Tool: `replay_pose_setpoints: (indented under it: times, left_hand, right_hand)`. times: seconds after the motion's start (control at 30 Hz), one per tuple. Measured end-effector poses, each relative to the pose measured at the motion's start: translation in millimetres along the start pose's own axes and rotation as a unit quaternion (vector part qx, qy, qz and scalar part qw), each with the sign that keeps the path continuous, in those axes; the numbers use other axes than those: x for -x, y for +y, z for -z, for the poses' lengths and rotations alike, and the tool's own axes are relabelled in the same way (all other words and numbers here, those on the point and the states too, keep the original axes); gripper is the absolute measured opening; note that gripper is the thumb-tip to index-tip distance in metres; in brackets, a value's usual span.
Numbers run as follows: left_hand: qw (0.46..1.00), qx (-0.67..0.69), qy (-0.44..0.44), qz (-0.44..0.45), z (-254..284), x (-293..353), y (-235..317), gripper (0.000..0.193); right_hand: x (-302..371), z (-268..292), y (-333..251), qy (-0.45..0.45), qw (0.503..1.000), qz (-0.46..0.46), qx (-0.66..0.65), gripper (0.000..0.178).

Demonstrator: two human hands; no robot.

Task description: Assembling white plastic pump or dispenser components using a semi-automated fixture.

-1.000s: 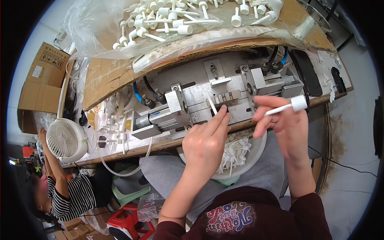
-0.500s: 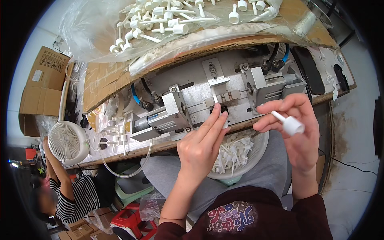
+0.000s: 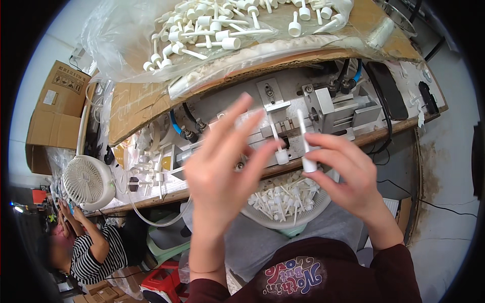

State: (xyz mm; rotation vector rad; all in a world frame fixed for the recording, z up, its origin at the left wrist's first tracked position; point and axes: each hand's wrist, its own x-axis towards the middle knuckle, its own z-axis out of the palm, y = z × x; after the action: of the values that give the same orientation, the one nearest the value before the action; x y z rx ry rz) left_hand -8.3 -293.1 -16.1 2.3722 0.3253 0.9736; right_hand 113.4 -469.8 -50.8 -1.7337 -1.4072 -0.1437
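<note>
My right hand (image 3: 351,174) pinches a white applicator cap (image 3: 309,164) by its ribbed-looking cap end, its thin stem pointing up and away. Just left of it, another white applicator cap (image 3: 281,156) sits in the metal jig at the middle of the bench, stem toward the back. Over the jig's left side hovers my left hand (image 3: 209,174), smeared by motion, fingers spread, with nothing visible in it. Its fingertips are close to the seated cap; whether the thumb touches it I cannot tell. The right metal clamp block (image 3: 326,106) shows beside the jig; the left one is mostly hidden.
A basket (image 3: 331,189) of white applicator pieces rests at my lap below the bench edge. More caps (image 3: 217,33) lie on plastic over cardboard (image 3: 136,108) at the back. A fan (image 3: 88,182) stands left, a black phone (image 3: 388,91) right. Another person (image 3: 98,252) sits far left.
My left hand has lifted off the jig and swung left, its fingers spreading. My right hand has moved left toward the jig, turning its applicator cap stem upward.
</note>
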Motion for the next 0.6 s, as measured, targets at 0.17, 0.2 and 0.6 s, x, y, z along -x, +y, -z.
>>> replay_pose_setpoints:
  times: [0.17,0.2,0.6]
  left_hand:
    - [0.978,-0.119,0.103,-0.136,16.7,-77.7,-34.7,0.023]
    - [0.967,-0.152,0.113,-0.170,15.6,-91.8,-42.2,0.023]
    - [0.996,-0.021,0.011,0.089,9.4,-111.4,-23.8,0.032]
  right_hand:
    - [-3.9,-23.1,1.0,-0.041,0.994,0.059,0.086,0.022]
    - [-4.3,-27.5,1.9,-0.059,0.991,0.066,0.102,0.023]
    - [-27.4,-29.7,-7.1,-0.124,0.970,0.092,0.187,0.015]
